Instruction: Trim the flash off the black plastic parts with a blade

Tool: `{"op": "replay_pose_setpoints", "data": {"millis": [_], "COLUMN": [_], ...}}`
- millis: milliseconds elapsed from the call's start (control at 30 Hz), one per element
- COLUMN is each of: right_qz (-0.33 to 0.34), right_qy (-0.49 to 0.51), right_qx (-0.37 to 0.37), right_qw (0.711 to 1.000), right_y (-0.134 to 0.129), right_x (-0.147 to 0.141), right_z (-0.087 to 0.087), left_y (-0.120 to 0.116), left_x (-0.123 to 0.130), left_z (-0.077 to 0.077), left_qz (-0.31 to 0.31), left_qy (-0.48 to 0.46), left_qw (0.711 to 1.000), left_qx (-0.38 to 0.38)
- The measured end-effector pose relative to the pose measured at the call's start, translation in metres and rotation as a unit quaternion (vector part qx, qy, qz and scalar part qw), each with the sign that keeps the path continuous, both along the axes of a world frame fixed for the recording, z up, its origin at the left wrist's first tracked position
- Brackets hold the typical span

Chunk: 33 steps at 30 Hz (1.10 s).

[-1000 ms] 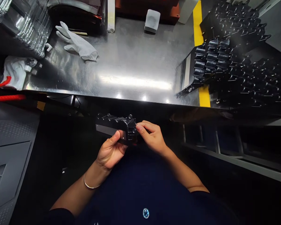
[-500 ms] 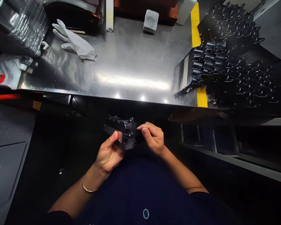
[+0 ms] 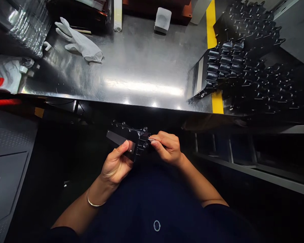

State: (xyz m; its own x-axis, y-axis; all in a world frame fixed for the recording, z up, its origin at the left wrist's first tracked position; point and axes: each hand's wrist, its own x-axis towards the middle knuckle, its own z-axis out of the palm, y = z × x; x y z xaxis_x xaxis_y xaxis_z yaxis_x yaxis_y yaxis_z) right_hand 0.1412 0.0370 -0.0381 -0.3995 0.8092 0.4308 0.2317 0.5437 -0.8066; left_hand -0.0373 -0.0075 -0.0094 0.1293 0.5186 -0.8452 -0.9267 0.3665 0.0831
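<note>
My left hand (image 3: 116, 165) grips a black moulded plastic part (image 3: 124, 138) from below, with its thumb on a flat grey face of the part. The part has ribs along its top and small round bosses at its right end. My right hand (image 3: 166, 146) pinches a small thin metal tool (image 3: 151, 139), mostly hidden by the fingers. The bright tip of the tool touches or nearly touches the bossed end of the part. A thin bangle (image 3: 95, 202) circles my left wrist.
A steel table edge (image 3: 116, 104) runs across the view beyond my hands. Many black parts (image 3: 243, 64) are stacked at its right, over a yellow floor stripe (image 3: 217, 102). A white glove (image 3: 79, 42) lies on the table, with a white cloth (image 3: 7, 74) and red cord (image 3: 5, 102) at left.
The black part has turned so its flat face shows more, and it has shifted slightly left. The metal tip now sits at its bossed end. The whole view has drifted slightly.
</note>
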Motion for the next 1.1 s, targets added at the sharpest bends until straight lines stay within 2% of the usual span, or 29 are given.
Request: {"op": "replay_pose_setpoints", "data": {"millis": [200, 400, 567, 633, 733, 800, 967, 1033, 1100], "right_qz": [-0.009, 0.007, -0.063, -0.115, -0.201, -0.189, -0.021, 0.021, 0.045], "right_qy": [-0.007, -0.016, 0.015, 0.024, 0.044, 0.05, 0.048, 0.033, 0.011], "right_qx": [-0.009, -0.013, -0.041, -0.087, -0.181, -0.217, -0.191, -0.192, -0.207], "right_qw": [1.0, 1.0, 0.997, 0.989, 0.962, 0.956, 0.98, 0.981, 0.977], "right_y": [0.001, 0.005, 0.004, 0.007, 0.012, 0.01, -0.008, -0.011, -0.01], "right_x": [0.003, 0.006, -0.005, -0.008, -0.006, -0.003, -0.003, -0.004, -0.005], "right_z": [0.001, -0.002, -0.024, -0.038, -0.052, -0.047, -0.003, 0.01, 0.016], "left_y": [0.001, -0.004, -0.003, -0.007, -0.017, -0.02, -0.01, -0.008, -0.009], "left_x": [0.003, 0.004, 0.003, 0.001, -0.003, -0.007, -0.014, -0.014, -0.013], "left_z": [0.004, -0.004, -0.007, -0.006, -0.004, -0.005, -0.011, -0.012, -0.011], "left_qz": [-0.022, -0.06, -0.07, -0.071, -0.117, -0.147, -0.126, -0.124, -0.128], "left_qy": [0.025, 0.007, 0.015, 0.017, 0.001, 0.019, 0.175, 0.204, 0.219], "left_qw": [0.999, 0.996, 0.996, 0.996, 0.987, 0.976, 0.956, 0.945, 0.934], "left_qx": [0.017, 0.067, 0.053, 0.051, 0.107, 0.158, 0.199, 0.223, 0.253]}}
